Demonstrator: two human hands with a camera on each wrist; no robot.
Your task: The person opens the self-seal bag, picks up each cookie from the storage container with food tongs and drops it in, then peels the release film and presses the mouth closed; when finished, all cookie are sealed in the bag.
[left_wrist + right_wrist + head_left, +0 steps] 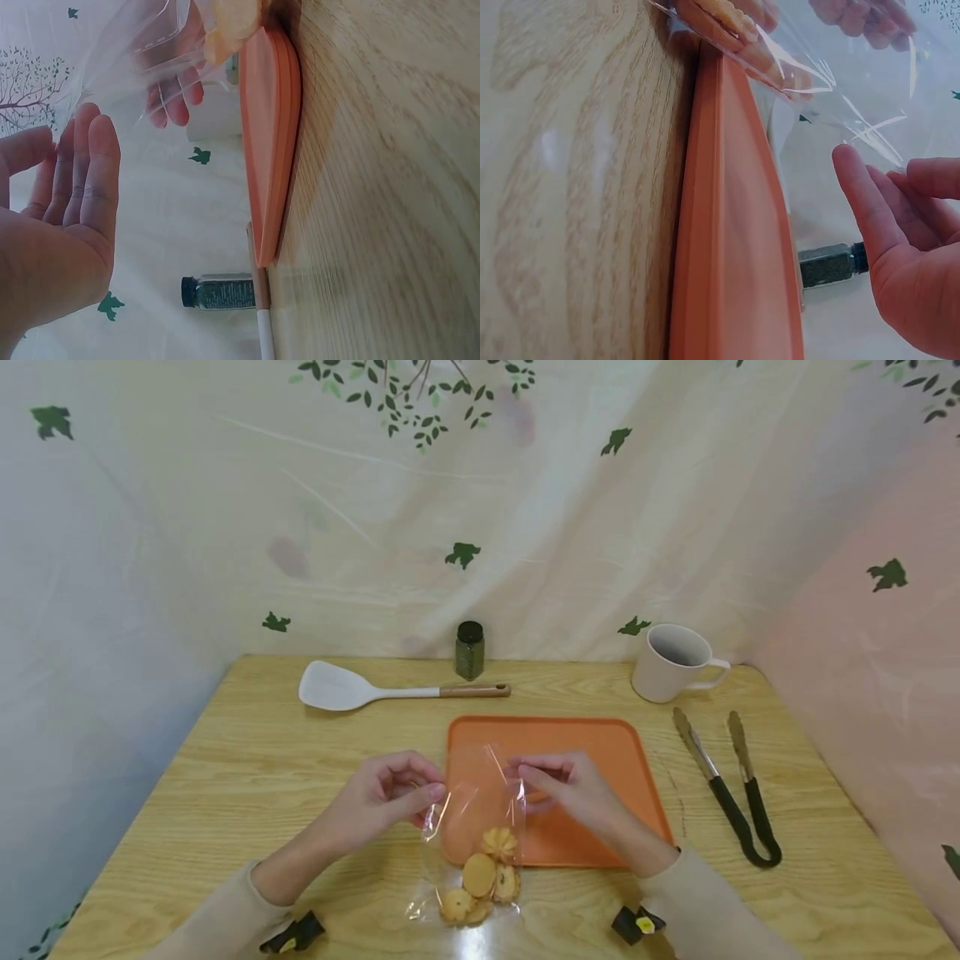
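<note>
A clear plastic bag (471, 810) hangs in front of me with several cookies (480, 875) gathered at its bottom, over the near left part of an orange tray (592, 747) and the table in front of it. My left hand (397, 789) pinches the bag's upper left edge between thumb and fingers. On the opposite side, my right hand (573, 789) pinches the upper right edge. The right wrist view shows the glossy film (862, 124) near the right hand's fingertips. In the left wrist view, one cookie (238, 22) shows at the top.
Behind the tray lie a white spatula (337, 687) with a wooden handle and a dark-capped jar (469, 652). A white mug (667, 664) stands at the back right. Black-handled tongs (731, 802) lie spread to the tray's right. A leaf-patterned cloth (465, 502) hangs behind the table.
</note>
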